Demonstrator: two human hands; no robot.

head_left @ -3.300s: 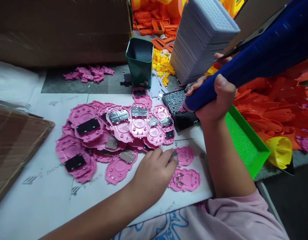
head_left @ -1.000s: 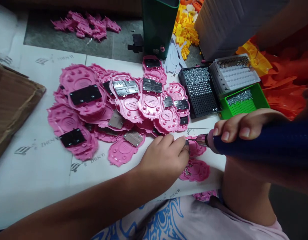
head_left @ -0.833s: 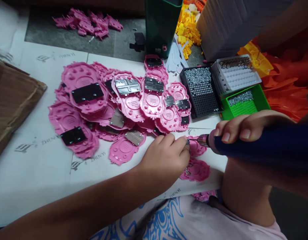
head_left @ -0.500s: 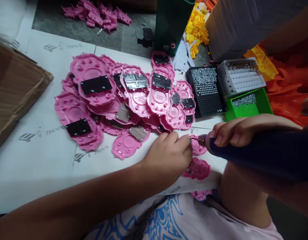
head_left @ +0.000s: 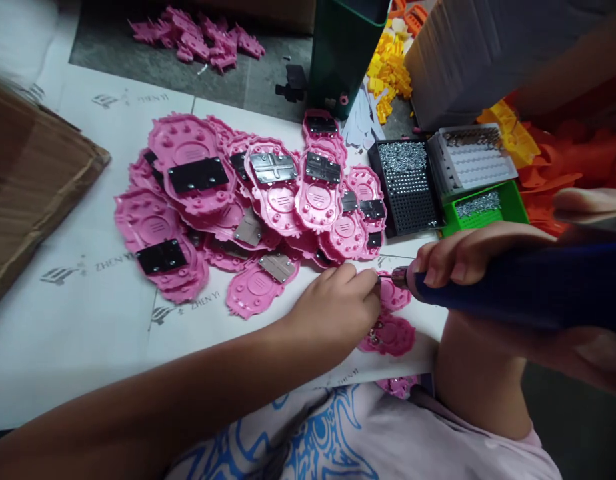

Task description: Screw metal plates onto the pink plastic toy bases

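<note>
- Currently, the left hand [head_left: 338,307] lies over one end of a pink plastic plate [head_left: 395,293], towards the near right corner of the white surface [head_left: 78,360]; its fingers are bent, but the tips are hidden, so whether they clamp anything cannot be told.
- Right hand [head_left: 468,257]: fingers clamped around a blue power screwdriver [head_left: 528,287], held level; its bit points at the left fingertips, contact unclear.
- Second pink plate [head_left: 392,335]: just beside the first, towards the near edge.
- Heap of pink plates [head_left: 315,198] fitted with metal covers: mid-surface.
- Black perforated screw tray [head_left: 415,223]: right edge, partly filled; green tray [head_left: 448,220] beside it.
- Cardboard box [head_left: 33,173]: left side.
</note>
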